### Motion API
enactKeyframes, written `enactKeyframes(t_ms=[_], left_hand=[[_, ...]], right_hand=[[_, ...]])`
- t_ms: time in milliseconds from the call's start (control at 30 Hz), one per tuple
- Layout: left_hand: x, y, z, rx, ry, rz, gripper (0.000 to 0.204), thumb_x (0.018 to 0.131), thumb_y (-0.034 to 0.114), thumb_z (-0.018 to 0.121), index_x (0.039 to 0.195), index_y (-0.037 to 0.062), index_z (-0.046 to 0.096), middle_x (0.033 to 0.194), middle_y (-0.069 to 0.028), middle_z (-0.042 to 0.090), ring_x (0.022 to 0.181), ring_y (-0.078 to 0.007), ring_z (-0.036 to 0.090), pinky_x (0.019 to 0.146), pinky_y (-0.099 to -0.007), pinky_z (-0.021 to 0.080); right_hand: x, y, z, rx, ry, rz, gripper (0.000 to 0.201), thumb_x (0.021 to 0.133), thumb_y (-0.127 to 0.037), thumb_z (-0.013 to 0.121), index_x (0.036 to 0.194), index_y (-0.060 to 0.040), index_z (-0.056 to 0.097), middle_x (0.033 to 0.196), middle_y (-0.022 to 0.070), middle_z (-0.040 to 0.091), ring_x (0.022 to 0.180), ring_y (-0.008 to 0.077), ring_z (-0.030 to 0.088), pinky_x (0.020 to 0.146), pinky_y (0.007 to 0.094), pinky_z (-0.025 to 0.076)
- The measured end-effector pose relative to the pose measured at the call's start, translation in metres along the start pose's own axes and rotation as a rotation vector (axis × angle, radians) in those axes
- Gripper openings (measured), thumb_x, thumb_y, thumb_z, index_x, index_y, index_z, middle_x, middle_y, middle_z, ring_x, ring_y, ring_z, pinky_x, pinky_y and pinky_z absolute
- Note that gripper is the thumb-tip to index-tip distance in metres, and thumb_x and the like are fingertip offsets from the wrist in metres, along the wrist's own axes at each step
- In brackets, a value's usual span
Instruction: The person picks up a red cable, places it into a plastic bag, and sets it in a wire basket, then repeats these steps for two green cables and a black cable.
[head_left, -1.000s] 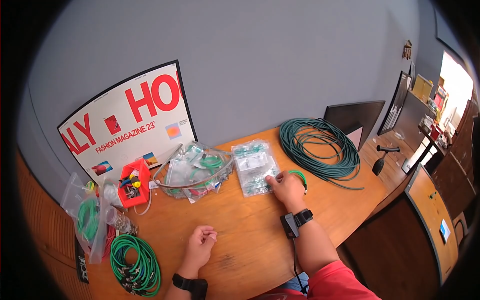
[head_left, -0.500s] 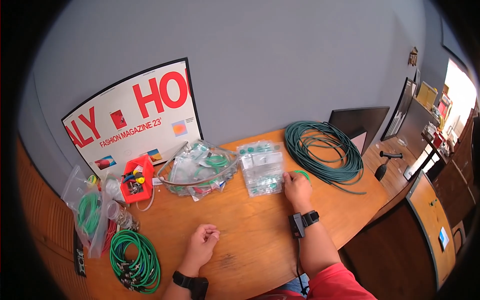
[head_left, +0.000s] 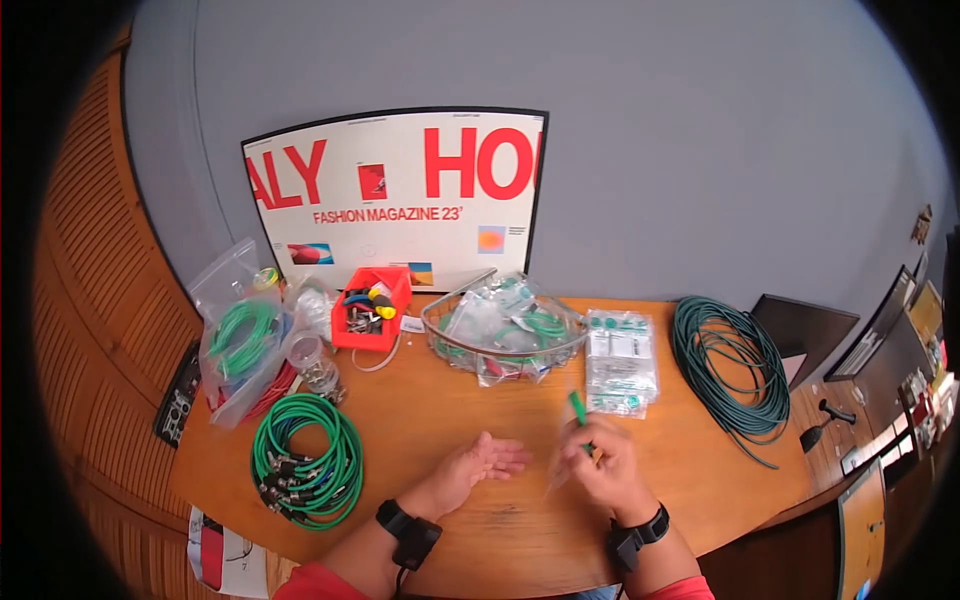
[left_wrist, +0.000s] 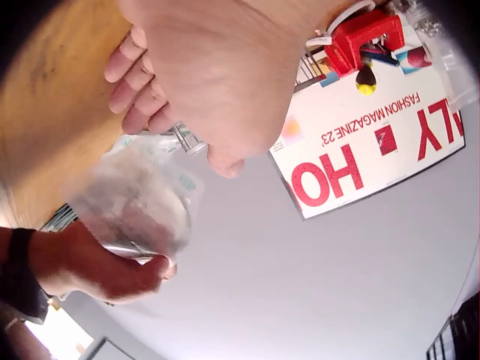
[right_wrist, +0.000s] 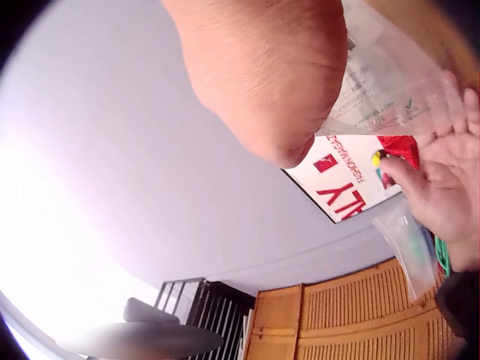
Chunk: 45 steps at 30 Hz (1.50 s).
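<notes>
My right hand (head_left: pixel 607 468) pinches a clear zip bag (right_wrist: pixel 379 90) with printed text on it, raised over the middle of the table. A short green cable piece (head_left: pixel 577 407) sticks up at the same fingers. To its left my left hand (head_left: pixel 475 470) is held palm up with straight fingers and grips nothing. In the left wrist view the bag looks blurred, between the two hands. Behind the right hand lies a stack of flat clear bags (head_left: pixel 622 350) with green cable ends inside.
A wire basket (head_left: pixel 505 349) of bagged green cables stands at the back, beside a red bin (head_left: pixel 368 337) of tools. Coiled green cables (head_left: pixel 340 450) lie at left, near a zip bag (head_left: pixel 222 310) and a jar (head_left: pixel 318 370). A dark green cable coil (head_left: pixel 735 370) lies at right.
The head view has turned left. My right hand has come back from the bag stack toward my body, now with a clear bag. The left hand has opened out and moved closer to it.
</notes>
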<state>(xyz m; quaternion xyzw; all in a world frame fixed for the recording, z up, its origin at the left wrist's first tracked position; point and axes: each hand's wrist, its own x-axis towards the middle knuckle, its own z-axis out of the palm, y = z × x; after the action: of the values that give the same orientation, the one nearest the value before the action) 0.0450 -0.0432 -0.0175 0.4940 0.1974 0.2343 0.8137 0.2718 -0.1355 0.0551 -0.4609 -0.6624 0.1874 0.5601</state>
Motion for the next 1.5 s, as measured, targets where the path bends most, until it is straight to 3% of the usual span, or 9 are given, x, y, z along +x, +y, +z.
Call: enactKeyframes(t_ms=[233, 333, 500, 733, 800, 1033, 1200, 1433, 1500], left_hand=[[0.002, -0.002, -0.013, -0.179, 0.058, -0.240, 0.064, 0.105, 0.054, 0.041, 0.138, -0.0001, 0.049, 0.131, -0.0137, 0.062, 0.118, -0.0243, 0.061, 0.098, -0.0393, 0.049], [0.001, 0.006, -0.003, -0.342, -0.026, -0.144, 0.056, 0.106, 0.048, 0.045, 0.135, 0.0010, 0.051, 0.130, -0.0133, 0.062, 0.117, -0.0242, 0.062, 0.099, -0.0413, 0.050], [0.002, 0.014, -0.004, -0.232, 0.258, 0.228, 0.041, 0.105, 0.029, 0.053, 0.134, 0.0000, 0.054, 0.128, -0.0125, 0.064, 0.113, -0.0245, 0.065, 0.098, -0.0411, 0.052], [0.002, 0.016, -0.004, -0.013, 0.356, 0.287, 0.035, 0.104, 0.026, 0.055, 0.128, 0.0001, 0.059, 0.116, -0.0125, 0.069, 0.104, -0.0222, 0.068, 0.093, -0.0376, 0.055], [0.002, 0.017, -0.002, -0.008, 0.386, 0.321, 0.036, 0.102, 0.029, 0.059, 0.124, 0.0012, 0.062, 0.113, -0.0108, 0.070, 0.099, -0.0193, 0.068, 0.090, -0.0342, 0.054], [0.002, 0.015, -0.009, -0.011, 0.436, 0.351, 0.033, 0.101, 0.023, 0.063, 0.122, -0.0029, 0.062, 0.111, -0.0077, 0.069, 0.097, -0.0158, 0.066, 0.089, -0.0310, 0.053], [0.003, 0.013, -0.006, 0.006, 0.394, 0.350, 0.032, 0.102, 0.023, 0.062, 0.121, -0.0033, 0.062, 0.110, -0.0070, 0.069, 0.097, -0.0149, 0.066, 0.090, -0.0306, 0.052], [0.000, 0.011, -0.005, 0.137, 0.308, 0.275, 0.038, 0.103, 0.028, 0.058, 0.126, -0.0027, 0.060, 0.116, -0.0095, 0.069, 0.104, -0.0194, 0.067, 0.092, -0.0339, 0.053], [0.000, 0.008, -0.005, 0.203, 0.235, 0.241, 0.041, 0.105, 0.027, 0.055, 0.131, -0.0042, 0.058, 0.121, -0.0110, 0.067, 0.108, -0.0211, 0.066, 0.097, -0.0352, 0.052]], right_hand=[[0.000, -0.020, 0.024, 0.000, -0.093, -0.057, 0.004, 0.083, -0.002, 0.071, 0.085, -0.0023, 0.068, 0.086, 0.0123, 0.065, 0.077, 0.0261, 0.066, 0.067, 0.0329, 0.051], [0.002, -0.017, 0.025, -0.045, -0.080, -0.123, 0.006, 0.083, -0.002, 0.072, 0.087, -0.0023, 0.068, 0.087, 0.0129, 0.067, 0.074, 0.0264, 0.066, 0.065, 0.0342, 0.052], [0.001, 0.001, 0.025, -0.185, 0.021, -0.075, 0.006, 0.085, -0.005, 0.070, 0.085, -0.0018, 0.066, 0.084, 0.0123, 0.068, 0.065, 0.0259, 0.063, 0.059, 0.0354, 0.051], [-0.001, 0.015, 0.028, -0.335, 0.068, 0.051, 0.009, 0.086, -0.009, 0.070, 0.087, -0.0015, 0.066, 0.082, 0.0124, 0.068, 0.066, 0.0266, 0.065, 0.059, 0.0354, 0.051], [0.002, 0.008, 0.025, -0.350, -0.001, 0.293, 0.013, 0.087, -0.009, 0.070, 0.096, -0.0001, 0.066, 0.087, 0.0145, 0.069, 0.072, 0.0303, 0.067, 0.063, 0.0371, 0.053], [-0.002, 0.025, 0.017, -0.415, 0.094, 0.263, 0.022, 0.091, -0.007, 0.064, 0.112, -0.0001, 0.062, 0.093, 0.0136, 0.070, 0.083, 0.0312, 0.067, 0.076, 0.0373, 0.053], [0.007, -0.003, 0.015, -0.405, -0.035, 0.372, 0.028, 0.095, -0.017, 0.068, 0.117, 0.0000, 0.064, 0.094, 0.0142, 0.071, 0.085, 0.0266, 0.069, 0.076, 0.0366, 0.053], [-0.001, 0.010, 0.020, -0.074, 0.085, 0.299, 0.027, 0.093, -0.030, 0.072, 0.102, -0.0047, 0.071, 0.082, 0.0133, 0.069, 0.070, 0.0234, 0.065, 0.065, 0.0347, 0.051], [0.000, 0.004, 0.018, -0.259, -0.081, 0.421, 0.026, 0.092, -0.031, 0.073, 0.091, -0.0048, 0.070, 0.071, 0.0101, 0.066, 0.063, 0.0193, 0.063, 0.059, 0.0336, 0.049]])
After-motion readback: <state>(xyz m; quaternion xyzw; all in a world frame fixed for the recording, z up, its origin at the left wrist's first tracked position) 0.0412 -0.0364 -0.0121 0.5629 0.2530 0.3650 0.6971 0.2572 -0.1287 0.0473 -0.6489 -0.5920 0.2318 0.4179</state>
